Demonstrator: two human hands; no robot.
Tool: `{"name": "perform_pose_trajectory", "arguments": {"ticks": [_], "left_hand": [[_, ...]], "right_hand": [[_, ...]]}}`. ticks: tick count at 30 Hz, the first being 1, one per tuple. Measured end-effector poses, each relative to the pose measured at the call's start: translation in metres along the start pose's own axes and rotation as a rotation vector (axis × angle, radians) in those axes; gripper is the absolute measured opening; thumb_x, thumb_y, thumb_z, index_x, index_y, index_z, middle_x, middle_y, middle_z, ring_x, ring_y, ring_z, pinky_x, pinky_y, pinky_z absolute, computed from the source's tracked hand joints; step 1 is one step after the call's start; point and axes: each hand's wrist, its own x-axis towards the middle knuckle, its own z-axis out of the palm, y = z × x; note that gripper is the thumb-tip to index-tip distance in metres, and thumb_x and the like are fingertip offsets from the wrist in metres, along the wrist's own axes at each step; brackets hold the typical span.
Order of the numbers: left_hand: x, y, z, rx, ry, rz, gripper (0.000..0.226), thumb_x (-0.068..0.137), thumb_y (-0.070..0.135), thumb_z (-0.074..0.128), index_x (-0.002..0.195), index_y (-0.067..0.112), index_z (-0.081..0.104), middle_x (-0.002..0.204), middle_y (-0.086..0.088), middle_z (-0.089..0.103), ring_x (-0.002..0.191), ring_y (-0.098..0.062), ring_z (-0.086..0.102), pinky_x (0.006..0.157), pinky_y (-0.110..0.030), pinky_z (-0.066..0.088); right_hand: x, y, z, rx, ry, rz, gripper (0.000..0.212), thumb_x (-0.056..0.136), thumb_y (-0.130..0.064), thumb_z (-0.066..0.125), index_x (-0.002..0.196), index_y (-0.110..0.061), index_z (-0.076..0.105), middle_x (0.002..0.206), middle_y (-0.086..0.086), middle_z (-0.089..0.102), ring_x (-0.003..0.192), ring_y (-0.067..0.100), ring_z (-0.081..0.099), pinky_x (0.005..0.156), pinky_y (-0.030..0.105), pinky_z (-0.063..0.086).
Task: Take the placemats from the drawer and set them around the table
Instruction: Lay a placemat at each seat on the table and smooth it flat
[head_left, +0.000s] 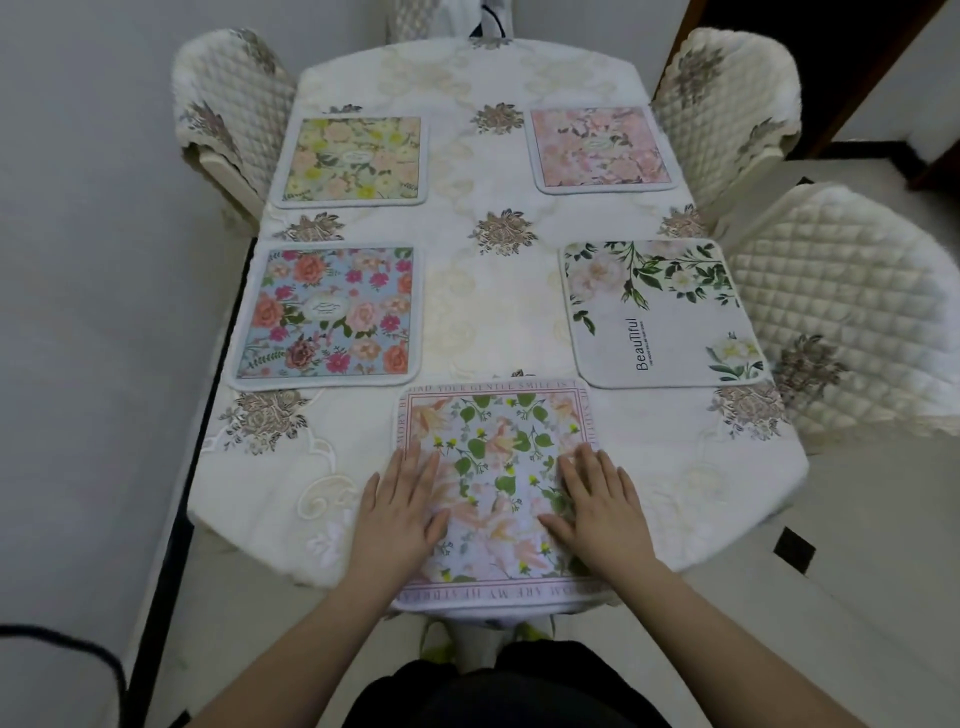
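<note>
Pink-bordered and leafy, the nearest placemat (498, 467) lies at our end of the worktop (675, 499), and both hands are flat on it. Our left hand (402, 512) presses its left side and our right hand (597, 501) its right, fingers straight and spread, no grip at all, just palms smoothing. Four more are already set: the yellow floral placemat (353, 160) and the blue floral placemat (327, 312) down the left, the pink floral placemat (602, 148) and the white "Beautiful" placemat (660, 312) down the right, each near a quilted chair (852, 312).

So this looks like the last one going down. Its near edge seems to hang just over the worktop's rim, so we'd slide it forward a touch, with even pressure from both palms so it doesn't skew. Then we'd sweep outward from the middle to flatten ripples and square its lettered border with the rim. On that slippery-looking tablecloth (488, 291), lifting straight up should keep it from dragging.
</note>
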Motion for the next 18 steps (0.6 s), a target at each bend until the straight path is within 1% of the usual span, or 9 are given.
{"name": "perform_pose_trajectory", "arguments": {"ticks": [1, 4, 6, 8, 11, 13, 16, 18], "left_hand": [[-0.003, -0.001, 0.001, 0.006, -0.006, -0.013, 0.069, 0.094, 0.058, 0.023, 0.156, 0.027, 0.021, 0.165, -0.011, 0.013, 0.151, -0.033, 0.019, 0.116, -0.052, 0.026], [-0.008, -0.004, 0.006, 0.008, -0.03, -0.132, 0.069, 0.09, 0.07, 0.011, 0.154, 0.043, 0.017, 0.164, -0.025, 0.001, 0.152, -0.042, -0.001, 0.12, -0.053, 0.014], [-0.008, -0.004, 0.007, 0.031, -0.05, -0.166, 0.073, 0.087, 0.075, 0.0, 0.154, 0.047, 0.011, 0.162, -0.03, -0.003, 0.15, -0.045, -0.007, 0.12, -0.052, 0.009], [-0.006, -0.005, 0.009, 0.054, -0.079, -0.16, 0.075, 0.086, 0.075, -0.003, 0.155, 0.048, 0.006, 0.162, -0.03, -0.001, 0.151, -0.043, -0.008, 0.121, -0.051, 0.005], [-0.004, -0.007, 0.011, 0.044, -0.085, -0.14, 0.075, 0.086, 0.07, -0.001, 0.156, 0.045, 0.007, 0.163, -0.026, 0.006, 0.152, -0.038, -0.003, 0.121, -0.048, 0.004], [-0.002, -0.008, 0.013, 0.019, -0.084, -0.136, 0.074, 0.087, 0.069, 0.003, 0.157, 0.043, 0.01, 0.163, -0.025, 0.007, 0.152, -0.037, -0.002, 0.122, -0.047, 0.003], [-0.001, -0.008, 0.015, -0.031, -0.085, -0.141, 0.071, 0.091, 0.066, 0.019, 0.157, 0.04, 0.013, 0.164, -0.024, 0.007, 0.152, -0.036, -0.003, 0.121, -0.047, 0.002], [0.0, -0.007, 0.014, -0.059, -0.082, -0.142, 0.072, 0.092, 0.063, 0.028, 0.157, 0.039, 0.011, 0.164, -0.024, 0.005, 0.153, -0.035, -0.004, 0.121, -0.047, 0.0]], "right_hand": [[0.0, 0.002, 0.0, 0.002, -0.006, 0.019, 0.088, 0.089, -0.077, 0.023, 0.158, -0.025, 0.007, 0.165, 0.012, -0.002, 0.152, 0.032, -0.001, 0.121, 0.045, 0.002], [-0.001, 0.001, -0.001, 0.059, -0.034, 0.1, 0.091, 0.084, -0.082, 0.025, 0.157, -0.032, 0.003, 0.163, 0.021, -0.006, 0.151, 0.037, -0.007, 0.121, 0.047, -0.001], [-0.001, 0.001, 0.0, 0.093, -0.05, 0.126, 0.091, 0.082, -0.084, 0.025, 0.157, -0.036, 0.001, 0.163, 0.023, -0.006, 0.151, 0.037, -0.009, 0.12, 0.048, -0.001], [0.0, 0.001, 0.0, 0.108, -0.061, 0.136, 0.092, 0.081, -0.085, 0.026, 0.156, -0.038, 0.001, 0.163, 0.023, -0.006, 0.151, 0.037, -0.008, 0.121, 0.049, 0.0], [0.0, 0.0, 0.0, 0.144, -0.067, 0.157, 0.093, 0.081, -0.084, 0.03, 0.156, -0.039, 0.001, 0.163, 0.022, -0.006, 0.151, 0.036, -0.007, 0.12, 0.049, 0.001], [0.001, -0.001, -0.001, 0.168, -0.083, 0.162, 0.093, 0.083, -0.082, 0.035, 0.156, -0.038, 0.0, 0.163, 0.022, -0.007, 0.151, 0.035, -0.007, 0.12, 0.049, 0.001], [0.004, -0.005, -0.007, 0.209, -0.123, 0.177, 0.093, 0.084, -0.078, 0.041, 0.157, -0.035, 0.003, 0.163, 0.021, -0.007, 0.151, 0.035, -0.006, 0.12, 0.049, 0.0], [0.005, -0.01, -0.014, 0.297, -0.119, 0.224, 0.089, 0.086, -0.076, 0.043, 0.156, -0.034, 0.009, 0.164, 0.019, -0.003, 0.151, 0.033, -0.004, 0.12, 0.048, 0.0]]}}
